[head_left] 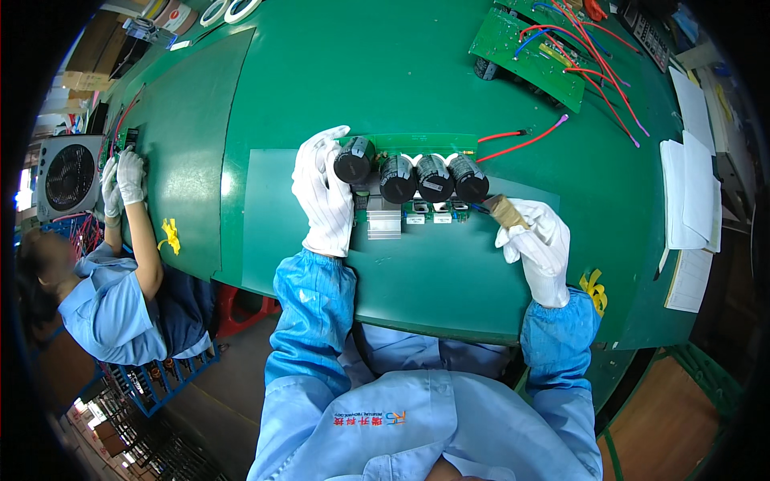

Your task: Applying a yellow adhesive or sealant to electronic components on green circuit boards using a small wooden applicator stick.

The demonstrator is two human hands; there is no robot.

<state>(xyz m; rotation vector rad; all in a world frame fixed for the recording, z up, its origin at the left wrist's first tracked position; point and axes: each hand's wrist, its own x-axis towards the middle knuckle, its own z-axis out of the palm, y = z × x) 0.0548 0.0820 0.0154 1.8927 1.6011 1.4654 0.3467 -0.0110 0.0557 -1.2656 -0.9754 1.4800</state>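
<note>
A green circuit board (425, 144) stands on the bench mat in front of me, with several large black capacitors (434, 178) along it and a silver finned heatsink (384, 220) at its near left. My left hand (322, 192), in a white glove, grips the board's left end beside the leftmost capacitor. In my right gloved hand (539, 244) is a small tool with a tan, wrapped-looking body (507, 212). Its dark tip points at the board's near right corner; whether it touches is too small to tell. Two red wires (525, 146) run out from the board's right end.
Another board (529, 56) with red and blue wires lies at the far right, near a calculator (644, 36). Papers (687, 196) line the right edge. Yellow ties (593, 290) lie by my right sleeve. At left, a co-worker (116, 289) works beside a fan (70, 176).
</note>
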